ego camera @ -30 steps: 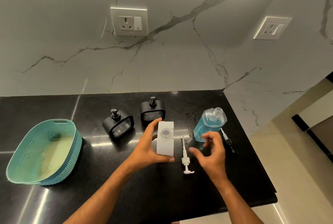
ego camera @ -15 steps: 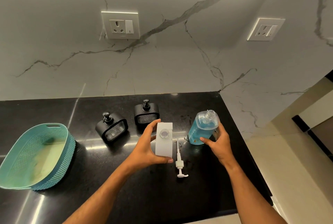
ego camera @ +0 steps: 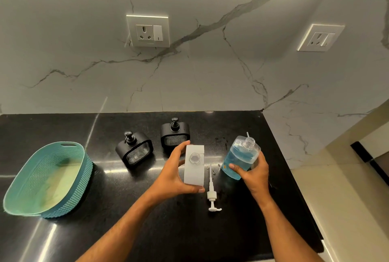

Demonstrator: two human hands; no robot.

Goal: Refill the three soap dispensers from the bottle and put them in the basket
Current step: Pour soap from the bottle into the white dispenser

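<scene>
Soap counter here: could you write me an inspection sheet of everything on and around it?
Surface: glossy black stone counter, some specks near the bottle.
Job's things: white box-shaped dispenser, neck open; clear bottle of blue liquid, uncapped; two black pump dispensers, pumps on; teal woven plastic basket, no dispenser in it.
Clutter: white pump head with tube lying flat; a thin tube tip behind the bottle.
Hands: left hand grips the white dispenser; right hand grips the bottle.
Cables: nothing seen.
Surroundings: white marble wall, two wall sockets.
</scene>
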